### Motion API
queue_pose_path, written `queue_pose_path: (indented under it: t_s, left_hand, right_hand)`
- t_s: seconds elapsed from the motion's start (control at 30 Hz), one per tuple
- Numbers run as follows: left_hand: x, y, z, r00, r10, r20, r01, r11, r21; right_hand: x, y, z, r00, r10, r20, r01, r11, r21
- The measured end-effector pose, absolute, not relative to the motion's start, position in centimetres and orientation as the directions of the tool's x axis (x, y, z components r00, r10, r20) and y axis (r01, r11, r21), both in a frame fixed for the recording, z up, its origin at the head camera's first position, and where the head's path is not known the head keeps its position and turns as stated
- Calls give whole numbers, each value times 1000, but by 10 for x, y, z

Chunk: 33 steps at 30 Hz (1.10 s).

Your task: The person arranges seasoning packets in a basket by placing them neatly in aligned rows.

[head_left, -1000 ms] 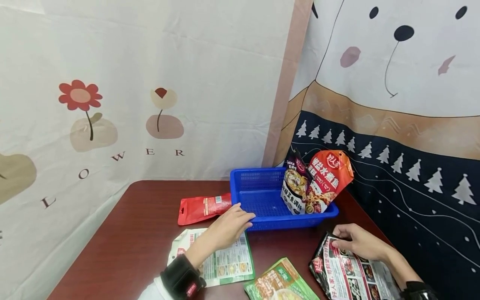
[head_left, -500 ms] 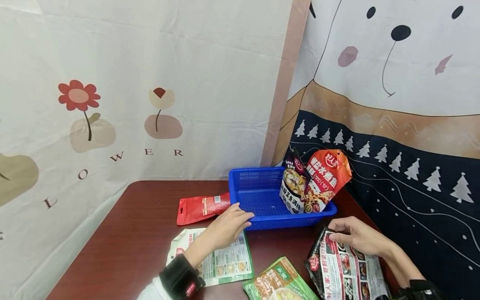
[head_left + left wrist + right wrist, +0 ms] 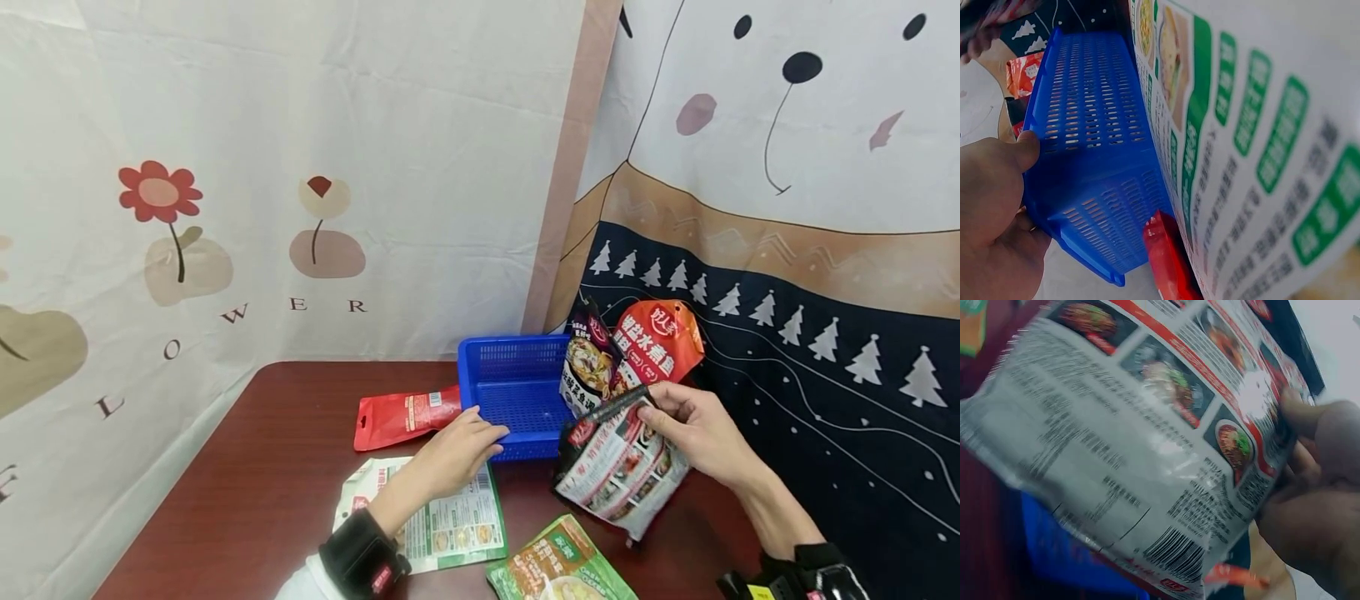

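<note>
Over the right front corner of the blue basket [image 3: 525, 448], the dark end of a black and white packet [image 3: 626, 475] is pinched between the thumb and fingers of the right hand [image 3: 701, 429]. The packet is held at a tilt, with its printed side, small food pictures and barcode exposed; whether the basket is touched by it cannot be told. At the left front corner, the basket's rim is gripped by the left hand [image 3: 461, 454], with the thumb on one side and the fingers on the other. A black wristband [image 3: 363, 554] is worn above the left hand. Inside the basket, a dark pouch [image 3: 588, 358] and an orange-red pouch [image 3: 656, 337] are leaned side by side at the right end, their lower parts partly hidden by the held packet. Beside the basket's left wall, a red packet [image 3: 405, 419] is laid flat on the brown counter [image 3: 262, 467]. Nearer, a white and green packet [image 3: 457, 537] is partly covered by the left forearm, and just beside it a green packet [image 3: 562, 567] is cut off by the view's lower edge. Behind everything, the corner is hung with printed cloth [image 3: 420, 125].
</note>
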<state>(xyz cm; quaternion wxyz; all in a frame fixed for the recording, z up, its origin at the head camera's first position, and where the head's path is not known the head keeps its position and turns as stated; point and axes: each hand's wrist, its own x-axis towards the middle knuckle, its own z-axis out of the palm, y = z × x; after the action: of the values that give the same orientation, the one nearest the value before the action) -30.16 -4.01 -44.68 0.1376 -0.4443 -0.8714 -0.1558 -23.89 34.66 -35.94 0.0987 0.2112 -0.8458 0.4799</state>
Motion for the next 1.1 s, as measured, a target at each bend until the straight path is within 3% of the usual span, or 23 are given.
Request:
queue_pose_path:
  t_s: [0.17, 0.3, 0.63, 0.87, 0.97, 1.1]
  left_hand:
    - [-301, -41, -447, -563, 730, 387, 821, 548, 160]
    - [-301, -41, -447, -558, 733, 388, 824, 546, 154]
    - [-302, -39, -448, -595, 715, 367, 802, 563, 200]
    - [-305, -37, -449, -596, 703, 388, 799, 569, 196]
    - [-304, -39, -449, -600, 702, 383, 799, 552, 241]
    - [-304, -43, -447, -651, 670, 357, 750, 495, 439]
  right_hand:
    - [-247, 317, -349, -883, -91, 461, -459, 377, -805]
    - [-255, 295, -339, -867, 17, 498, -481, 236, -844]
    - [-273, 242, -322, -849, 245, 469, -489, -27, -872]
    - [-283, 215, -316, -820, 327, 469, -525, -104, -845]
    - [-285, 207, -315, -811, 353, 466, -533, -117, -838]
    - [-288, 200, -316, -801, 379, 464, -547, -147, -824]
